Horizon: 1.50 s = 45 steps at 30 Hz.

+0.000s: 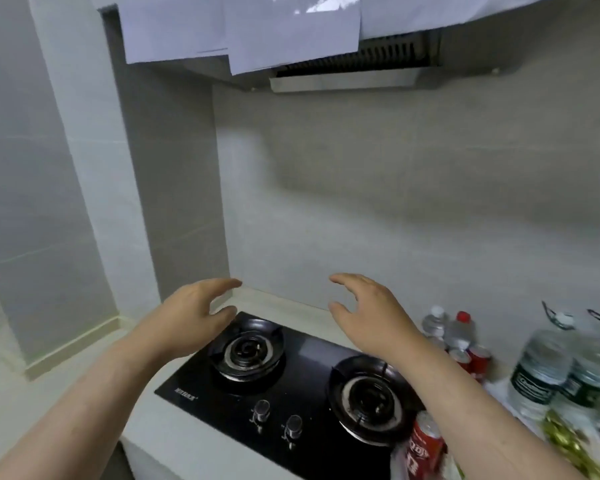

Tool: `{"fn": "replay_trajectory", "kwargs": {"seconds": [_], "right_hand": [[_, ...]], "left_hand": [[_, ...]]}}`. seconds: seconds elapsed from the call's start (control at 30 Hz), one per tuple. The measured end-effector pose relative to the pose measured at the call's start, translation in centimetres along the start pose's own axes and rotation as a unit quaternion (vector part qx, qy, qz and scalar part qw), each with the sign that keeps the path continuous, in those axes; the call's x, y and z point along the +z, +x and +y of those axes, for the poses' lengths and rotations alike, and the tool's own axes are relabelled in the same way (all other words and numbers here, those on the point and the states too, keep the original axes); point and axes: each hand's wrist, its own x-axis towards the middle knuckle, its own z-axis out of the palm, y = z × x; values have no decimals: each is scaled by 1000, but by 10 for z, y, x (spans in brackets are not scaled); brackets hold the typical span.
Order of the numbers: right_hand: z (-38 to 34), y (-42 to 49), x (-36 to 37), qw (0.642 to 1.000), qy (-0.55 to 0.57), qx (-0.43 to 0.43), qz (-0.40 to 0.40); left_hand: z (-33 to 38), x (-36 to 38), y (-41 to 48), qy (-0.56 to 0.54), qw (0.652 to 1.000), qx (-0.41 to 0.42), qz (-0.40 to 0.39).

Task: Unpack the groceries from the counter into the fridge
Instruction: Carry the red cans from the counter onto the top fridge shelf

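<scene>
Left hand (194, 317) and right hand (371, 317) are held spread, empty, above hob (302, 386); jugs (537, 375) are judged heavy, best gripped by handles (551, 311).

Head view, angled down, close over hob (291, 386)

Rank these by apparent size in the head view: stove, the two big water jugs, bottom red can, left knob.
1. Stove, largest.
2. Left jug and right jug: about alike, blurred, not ranked apart.
3. Red can, partly cut off, nearest the camera.
4. Left knob, smallest.
</scene>
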Motion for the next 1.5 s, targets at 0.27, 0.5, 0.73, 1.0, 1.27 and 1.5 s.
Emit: {"fn": "replay_trajectory", "kwargs": {"seconds": [0.27,0.5,0.73,1.0,1.27,1.5], "right_hand": [[59,-53,-29,974,-16,191,117],[95,-126,-55,949,-53,273,148],[142,-168,-70,937,-50,317,139],[206,-171,-63,953,-40,290,81],[249,-151,-16,963,1,267,-20],[263,-134,43,952,48,301,-40]], "left_hand": [[27,81,58,-131,981,112,-93],[100,154,66,-199,946,191,-173],[162,209,67,-230,924,201,-232],[189,269,56,-239,919,153,-274],[161,317,53,-258,921,87,-280],[131,337,80,-300,919,45,-253]]}}
